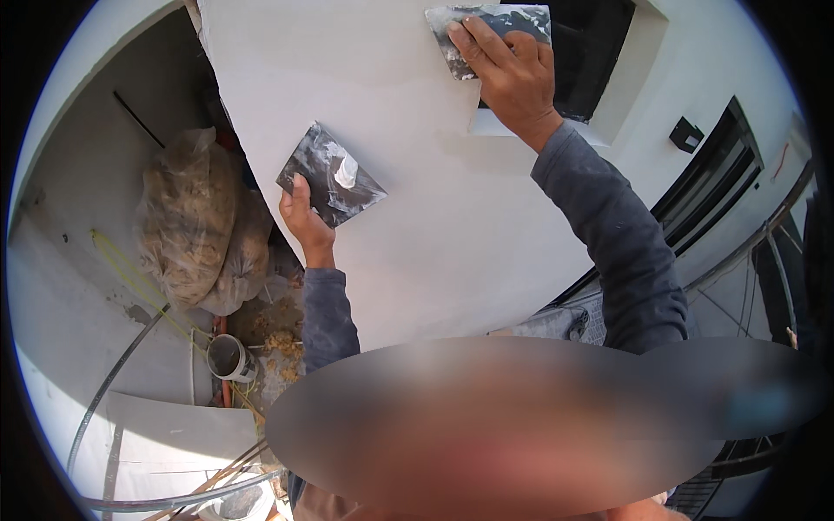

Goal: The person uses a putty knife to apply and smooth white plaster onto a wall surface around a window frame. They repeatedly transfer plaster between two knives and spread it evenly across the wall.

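My left hand [306,224] grips the corner of a dark square putty scraper [326,187], its thumb lying on top. White smears cover that scraper, and a thick dab of white putty [346,172] sits on it. Higher and to the right, my right hand [519,80] is closed on a second putty scraper [452,62], with fingers extended along its face. This one is dark and streaked with white, and it lies close to the white wall [408,234] beside a dark window opening [591,52]. I cannot tell whether it touches the wall.
At the left, large clear plastic bags [191,226] filled with brownish material lean in a recess. Below them stands a bucket [230,357]. Curved metal tubing [113,373] runs along the lower left. A black wall fixture [686,135] and a dark sliding frame [712,174] are right.
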`<move>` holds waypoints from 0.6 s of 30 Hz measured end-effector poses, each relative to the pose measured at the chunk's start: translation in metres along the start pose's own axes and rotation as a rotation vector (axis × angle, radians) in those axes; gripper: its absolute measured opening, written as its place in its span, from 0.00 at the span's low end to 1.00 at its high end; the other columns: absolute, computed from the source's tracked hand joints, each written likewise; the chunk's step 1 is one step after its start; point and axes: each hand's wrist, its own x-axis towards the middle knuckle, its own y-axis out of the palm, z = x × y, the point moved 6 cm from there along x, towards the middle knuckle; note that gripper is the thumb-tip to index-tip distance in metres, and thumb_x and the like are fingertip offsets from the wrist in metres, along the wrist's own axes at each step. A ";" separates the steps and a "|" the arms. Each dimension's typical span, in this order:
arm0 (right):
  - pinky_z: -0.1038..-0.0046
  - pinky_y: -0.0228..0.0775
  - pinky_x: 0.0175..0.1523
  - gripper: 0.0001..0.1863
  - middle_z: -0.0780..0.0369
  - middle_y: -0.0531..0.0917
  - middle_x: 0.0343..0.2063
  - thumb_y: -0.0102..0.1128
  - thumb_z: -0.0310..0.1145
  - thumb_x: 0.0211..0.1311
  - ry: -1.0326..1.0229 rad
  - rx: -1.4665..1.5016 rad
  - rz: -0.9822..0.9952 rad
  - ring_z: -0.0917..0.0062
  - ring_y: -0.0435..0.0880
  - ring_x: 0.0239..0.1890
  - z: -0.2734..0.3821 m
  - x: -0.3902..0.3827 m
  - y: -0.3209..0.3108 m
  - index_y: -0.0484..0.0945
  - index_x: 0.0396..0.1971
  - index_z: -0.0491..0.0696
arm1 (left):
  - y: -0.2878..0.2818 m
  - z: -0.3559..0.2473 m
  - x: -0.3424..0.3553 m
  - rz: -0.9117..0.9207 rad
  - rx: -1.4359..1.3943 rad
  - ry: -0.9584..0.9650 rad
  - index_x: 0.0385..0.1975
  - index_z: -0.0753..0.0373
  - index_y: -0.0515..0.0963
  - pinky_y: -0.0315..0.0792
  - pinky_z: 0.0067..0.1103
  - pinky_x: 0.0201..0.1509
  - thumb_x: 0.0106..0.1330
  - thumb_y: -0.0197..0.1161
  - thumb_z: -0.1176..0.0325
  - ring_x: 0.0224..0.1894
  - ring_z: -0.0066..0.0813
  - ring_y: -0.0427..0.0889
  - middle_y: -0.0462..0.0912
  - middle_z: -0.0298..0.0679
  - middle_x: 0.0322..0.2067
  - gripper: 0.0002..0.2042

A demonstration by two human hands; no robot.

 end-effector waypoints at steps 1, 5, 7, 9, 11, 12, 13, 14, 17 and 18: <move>0.74 0.61 0.45 0.23 0.77 0.86 0.53 0.66 0.26 0.60 0.014 0.052 0.100 0.78 0.74 0.39 0.007 -0.007 0.002 0.86 0.56 0.61 | 0.002 0.001 0.003 0.003 0.001 0.009 0.53 0.71 0.79 0.72 0.22 0.59 0.78 0.56 0.64 0.49 0.23 0.81 0.84 0.38 0.48 0.16; 0.73 0.61 0.47 0.25 0.77 0.84 0.57 0.69 0.29 0.60 0.054 0.109 0.092 0.80 0.74 0.42 0.007 -0.007 -0.014 0.85 0.58 0.62 | 0.005 0.001 0.005 -0.010 0.001 0.025 0.53 0.71 0.79 0.72 0.22 0.59 0.78 0.56 0.63 0.48 0.23 0.81 0.84 0.38 0.48 0.16; 0.73 0.61 0.48 0.25 0.77 0.84 0.57 0.68 0.29 0.60 0.175 -0.004 0.055 0.80 0.74 0.42 -0.026 0.014 -0.007 0.84 0.59 0.63 | 0.005 0.000 0.003 -0.010 -0.010 0.023 0.53 0.71 0.79 0.72 0.22 0.59 0.78 0.56 0.63 0.48 0.23 0.81 0.84 0.38 0.48 0.16; 0.64 0.64 0.43 0.16 0.65 0.87 0.47 0.61 0.29 0.59 0.173 0.005 -0.029 0.71 0.76 0.37 -0.052 0.035 0.005 0.85 0.48 0.51 | 0.006 0.000 0.003 0.004 -0.022 0.024 0.53 0.71 0.79 0.72 0.22 0.59 0.78 0.56 0.63 0.48 0.23 0.81 0.84 0.38 0.48 0.16; 0.65 0.64 0.43 0.17 0.66 0.87 0.48 0.61 0.28 0.59 0.094 0.006 -0.074 0.72 0.77 0.38 -0.054 0.035 0.014 0.85 0.48 0.51 | 0.004 0.000 0.002 -0.006 -0.006 0.017 0.52 0.71 0.79 0.72 0.22 0.59 0.78 0.57 0.63 0.48 0.23 0.81 0.84 0.38 0.48 0.16; 0.65 0.64 0.44 0.17 0.66 0.87 0.48 0.61 0.28 0.59 0.077 0.036 -0.042 0.71 0.77 0.38 -0.052 0.030 0.021 0.85 0.48 0.51 | 0.003 0.001 0.002 -0.008 0.001 0.016 0.52 0.71 0.80 0.72 0.22 0.59 0.78 0.57 0.63 0.49 0.23 0.81 0.84 0.38 0.48 0.16; 0.65 0.64 0.44 0.17 0.66 0.87 0.47 0.61 0.28 0.59 0.059 0.065 -0.010 0.71 0.78 0.39 -0.046 0.021 0.023 0.85 0.48 0.51 | 0.003 0.001 0.003 -0.003 0.001 0.012 0.52 0.71 0.80 0.72 0.22 0.59 0.78 0.57 0.63 0.49 0.23 0.81 0.84 0.38 0.48 0.16; 0.72 0.62 0.47 0.23 0.76 0.84 0.55 0.67 0.31 0.61 -0.008 -0.070 0.003 0.81 0.73 0.42 -0.031 0.010 0.026 0.84 0.57 0.61 | 0.003 0.002 0.003 0.000 0.000 0.009 0.52 0.70 0.80 0.72 0.22 0.59 0.78 0.56 0.63 0.49 0.23 0.81 0.84 0.38 0.48 0.15; 0.73 0.61 0.48 0.27 0.76 0.85 0.57 0.67 0.26 0.59 0.052 0.072 0.151 0.80 0.74 0.42 0.007 -0.030 0.019 0.83 0.60 0.61 | 0.000 0.005 0.003 -0.022 -0.023 0.003 0.52 0.70 0.80 0.73 0.22 0.59 0.78 0.56 0.64 0.48 0.23 0.81 0.84 0.38 0.48 0.15; 0.73 0.61 0.48 0.28 0.75 0.85 0.57 0.66 0.25 0.58 0.036 0.102 0.164 0.80 0.74 0.42 0.023 -0.040 0.012 0.83 0.60 0.61 | 0.000 0.005 0.003 -0.031 -0.035 0.001 0.52 0.70 0.80 0.73 0.22 0.59 0.78 0.56 0.64 0.48 0.22 0.81 0.84 0.38 0.48 0.15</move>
